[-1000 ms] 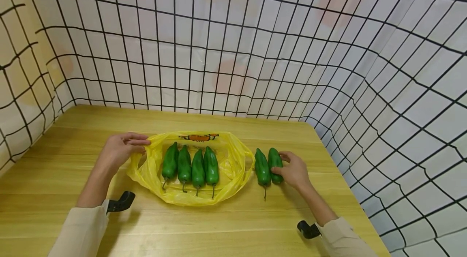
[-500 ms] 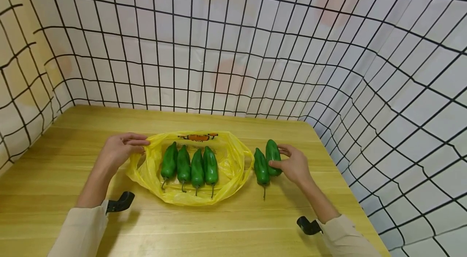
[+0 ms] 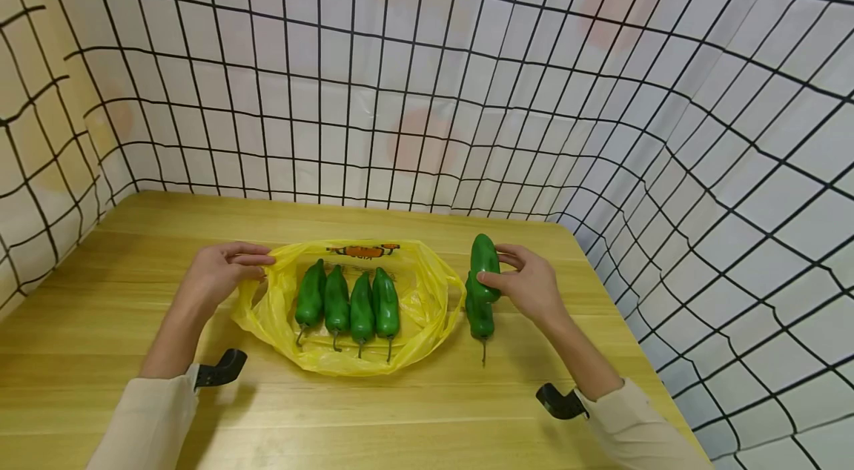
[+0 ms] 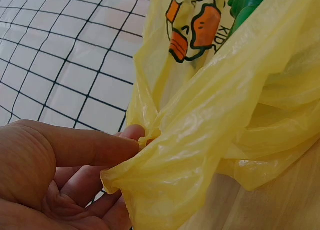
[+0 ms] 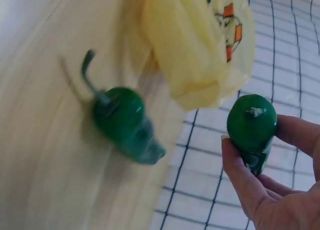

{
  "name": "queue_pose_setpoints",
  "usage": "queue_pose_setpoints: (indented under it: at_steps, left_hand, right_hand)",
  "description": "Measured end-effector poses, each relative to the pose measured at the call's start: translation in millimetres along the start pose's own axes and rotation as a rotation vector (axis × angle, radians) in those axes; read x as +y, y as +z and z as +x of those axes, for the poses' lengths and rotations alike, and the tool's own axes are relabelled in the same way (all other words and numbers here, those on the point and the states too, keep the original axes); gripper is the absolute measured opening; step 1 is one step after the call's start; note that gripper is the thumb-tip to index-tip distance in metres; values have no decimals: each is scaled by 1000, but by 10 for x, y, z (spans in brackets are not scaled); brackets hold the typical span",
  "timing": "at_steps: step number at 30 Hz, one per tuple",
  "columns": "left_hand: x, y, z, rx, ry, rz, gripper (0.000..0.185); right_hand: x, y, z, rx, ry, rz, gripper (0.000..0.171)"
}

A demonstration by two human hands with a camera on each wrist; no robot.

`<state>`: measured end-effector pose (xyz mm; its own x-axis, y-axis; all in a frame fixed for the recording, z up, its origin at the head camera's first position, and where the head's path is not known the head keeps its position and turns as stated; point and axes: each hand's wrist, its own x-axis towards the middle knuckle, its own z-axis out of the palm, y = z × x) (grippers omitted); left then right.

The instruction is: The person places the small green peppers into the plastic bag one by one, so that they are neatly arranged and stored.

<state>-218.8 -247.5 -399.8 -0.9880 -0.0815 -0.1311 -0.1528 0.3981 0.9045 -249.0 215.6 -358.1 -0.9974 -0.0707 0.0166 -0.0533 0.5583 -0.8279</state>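
Green plastic pepper (image 3: pixel 485 266), smooth and shiny, is up in the air just to the right of the thin yellow plastic bag (image 3: pixel 420 292), held by the right hand (image 3: pixel 527 285); the thumb and fingers (image 5: pixel 240 175) pinch it round its sides near the fat end, as the right wrist view shows; a second green pepper (image 3: pixel 479 318) lies on the light wooden table (image 3: pixel 133 292) right beside the bag, just under the lifted one; four green peppers (image 3: pixel 348 303) lie in a row inside the bag, stems pointing toward the person; the left hand (image 3: pixel 220 273) is at the left edge of the bag, thumb and fingers (image 4: pixel 95 147) pinching a fold of the yellow plastic; I think the lifted pepper could slip, because it is smooth and only the fingertips hold it; it could also bump the rim of the bag and push the floppy mouth shut, since only one side is held open; a drop might knock the pepper lying beside the bag and roll it away.
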Motion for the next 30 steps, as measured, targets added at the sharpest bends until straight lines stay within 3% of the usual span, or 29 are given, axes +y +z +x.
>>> queue_pose_setpoints:
  at_steps: [18,24,30]
  left_hand:
    - [4,-1,-7,1,7,-6,40]
    - [-16,-35,-12,1,39,-1,40]
    - [-16,-22,5,-8,31,10,40]
  right_hand:
    - [-434,493,-64,-123,-120,5,65]
    - [-486,702,-95,-138,-154,-25,64]
    - [-459,807,-126,-150,-164,-90,62]
